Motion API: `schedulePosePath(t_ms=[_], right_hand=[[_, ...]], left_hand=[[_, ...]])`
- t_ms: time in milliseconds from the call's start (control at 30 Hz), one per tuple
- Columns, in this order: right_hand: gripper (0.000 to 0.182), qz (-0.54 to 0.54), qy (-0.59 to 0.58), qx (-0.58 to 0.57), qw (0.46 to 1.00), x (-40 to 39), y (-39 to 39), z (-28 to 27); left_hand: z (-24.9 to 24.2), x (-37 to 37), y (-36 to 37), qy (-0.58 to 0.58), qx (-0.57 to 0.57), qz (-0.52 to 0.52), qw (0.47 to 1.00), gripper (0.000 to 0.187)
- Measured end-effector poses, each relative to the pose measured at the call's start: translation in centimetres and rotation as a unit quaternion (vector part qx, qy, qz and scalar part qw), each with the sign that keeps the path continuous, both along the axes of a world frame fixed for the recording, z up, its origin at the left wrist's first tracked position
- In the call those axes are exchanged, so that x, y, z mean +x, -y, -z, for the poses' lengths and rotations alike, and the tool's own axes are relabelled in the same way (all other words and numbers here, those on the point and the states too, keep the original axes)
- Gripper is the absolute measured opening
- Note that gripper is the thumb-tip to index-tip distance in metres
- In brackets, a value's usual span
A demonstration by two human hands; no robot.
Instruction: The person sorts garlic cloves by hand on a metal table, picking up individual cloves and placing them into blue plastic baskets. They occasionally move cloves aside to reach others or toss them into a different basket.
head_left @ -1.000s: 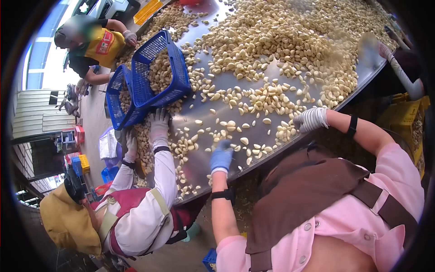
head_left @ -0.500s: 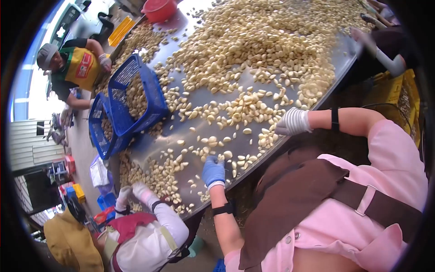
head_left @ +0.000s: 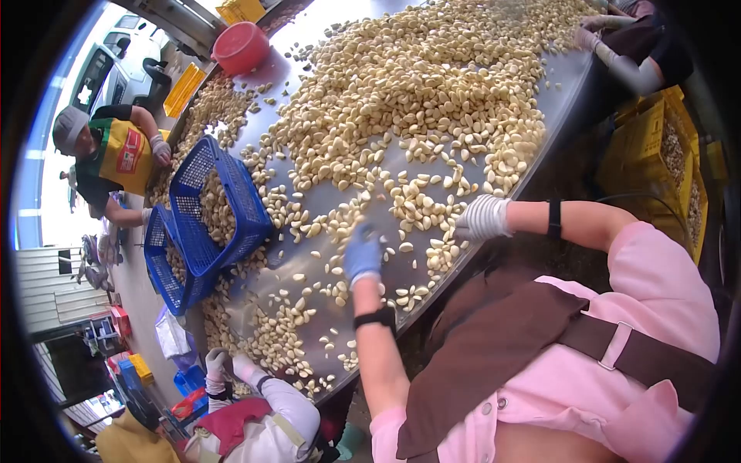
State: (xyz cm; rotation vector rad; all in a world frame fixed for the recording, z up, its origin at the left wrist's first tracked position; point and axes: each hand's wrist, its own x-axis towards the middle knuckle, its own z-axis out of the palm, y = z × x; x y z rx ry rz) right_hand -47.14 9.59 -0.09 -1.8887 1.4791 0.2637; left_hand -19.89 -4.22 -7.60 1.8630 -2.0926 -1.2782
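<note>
Peeled garlic cloves (head_left: 417, 85) lie in a broad heap across a steel table (head_left: 270, 282). My left hand (head_left: 363, 255), in a blue glove, reaches out over scattered cloves near the table's near edge, fingers extended and slightly blurred. A black band circles that wrist. My right hand (head_left: 482, 217), in a white striped glove, is curled into a fist at the table's edge, beside a small cluster of cloves (head_left: 421, 208). I cannot tell whether it holds any cloves.
Two blue mesh baskets (head_left: 220, 204) with cloves stand tilted at the table's left. A red bowl (head_left: 241, 48) sits at the far end. Co-workers stand at the lower left (head_left: 255, 420), far left (head_left: 116, 158) and top right (head_left: 629, 54). Yellow crates (head_left: 664, 147) are on the right.
My left hand has moved farther onto the table among the cloves. The lower-left co-worker's hands have dropped away from the blue baskets. My right hand has stayed at the edge.
</note>
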Motion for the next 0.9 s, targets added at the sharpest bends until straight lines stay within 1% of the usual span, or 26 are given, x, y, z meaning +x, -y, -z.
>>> schedulePosePath(t_ms=[33, 67, 100, 167, 233, 300, 367, 400, 433, 467, 500, 567, 600, 633, 700, 733, 767, 800, 833, 867, 900], right_hand=[[0.041, 0.019, 0.075, -0.034, 0.996, -0.4, -0.1, 0.3], [0.041, 0.077, 0.105, 0.006, 0.991, -0.8, -0.1, -0.7], [0.041, 0.082, 0.108, 0.009, 0.991, -0.7, -0.2, -1.3], [0.042, -0.002, 0.032, -0.001, 0.999, -0.3, -0.1, -1.9], [0.043, 0.004, 0.047, -0.011, 0.999, -0.3, 0.1, -1.4], [0.043, -0.017, 0.004, 0.013, 1.0, 0.4, 0.3, -1.7], [0.041, -0.018, -0.021, 0.007, 1.0, 0.7, 0.2, -1.9], [0.04, -0.004, -0.007, -0.016, 1.0, 0.7, 0.2, -1.5], [0.038, 0.01, 0.008, -0.04, 0.999, 0.7, 0.0, -1.1], [0.035, 0.006, -0.007, -0.039, 0.999, 0.9, 0.1, -1.7], [0.035, 0.008, -0.008, -0.04, 0.999, 1.1, 0.2, -1.8], [0.035, 0.011, -0.063, -0.002, 0.998, 1.1, 0.3, -2.1], [0.044, 0.009, -0.064, 0.013, 0.998, 1.0, 0.4, -2.2], [0.044, 0.006, -0.062, 0.013, 0.998, 0.8, 0.3, -2.4], [0.056, 0.034, -0.052, 0.001, 0.998, 0.2, 0.1, -2.9], [0.066, 0.037, -0.047, -0.008, 0.998, -0.1, -0.1, -2.8], [0.066, 0.039, -0.043, -0.008, 0.998, -0.6, -0.4, -2.6], [0.066, 0.042, -0.04, -0.037, 0.998, -1.1, -0.7, -2.4], [0.066, 0.046, -0.037, -0.065, 0.996, -1.6, -0.8, -2.4], [0.06, 0.03, -0.035, -0.053, 0.998, -2.2, -0.6, -2.5], [0.06, 0.032, -0.034, -0.053, 0.997, -2.8, -0.6, -2.3]], left_hand=[[-6.7, 0.4, -1.1, -0.045, 0.108, -0.159, 0.98, 0.047], [-4.9, 3.3, -0.8, 0.064, -0.013, -0.142, 0.988, 0.047], [-1.2, 6.6, -0.4, 0.085, -0.043, -0.167, 0.981, 0.046], [-6.9, 3.0, -1.2, 0.079, -0.031, -0.147, 0.985, 0.043], [-5.5, -0.6, -1.3, 0.133, -0.136, 0.014, 0.982, 0.041], [-6.2, -5.3, -2.5, 0.055, -0.125, 0.091, 0.986, 0.04], [-3.5, -7.7, -2.9, 0.049, -0.186, 0.178, 0.965, 0.035], [-3.5, -8.5, -2.6, 0.046, -0.185, 0.175, 0.966, 0.035], [-3.6, -9.2, -2.4, 0.065, -0.157, 0.188, 0.967, 0.035], [-3.7, -9.5, -2.2, 0.085, -0.132, 0.202, 0.967, 0.035], [-3.8, -9.5, -2.1, 0.084, -0.133, 0.203, 0.966, 0.035], [-3.9, -9.4, -2.0, 0.124, -0.113, 0.215, 0.962, 0.031], [-3.8, -9.1, -2.2, 0.124, -0.114, 0.213, 0.962, 0.031], [-3.7, -8.5, -2.7, 0.098, -0.113, 0.18, 0.972, 0.03], [-2.7, -6.5, -3.4, 0.05, -0.113, 0.116, 0.986, 0.029], [-2.0, -5.5, -3.6, 0.037, -0.145, 0.082, 0.985, 0.028], [-1.5, -4.3, -3.7, 0.041, -0.146, 0.084, 0.985, 0.028], [-1.8, -3.1, -3.3, -0.096, 0.037, -0.05, 0.993, 0.028], [-2.1, -1.8, -2.9, -0.227, 0.218, -0.181, 0.932, 0.029], [-2.5, 0.0, -2.8, -0.34, 0.272, -0.21, 0.875, 0.031], [-3.9, 0.9, -2.9, -0.446, 0.322, -0.236, 0.801, 0.033]])
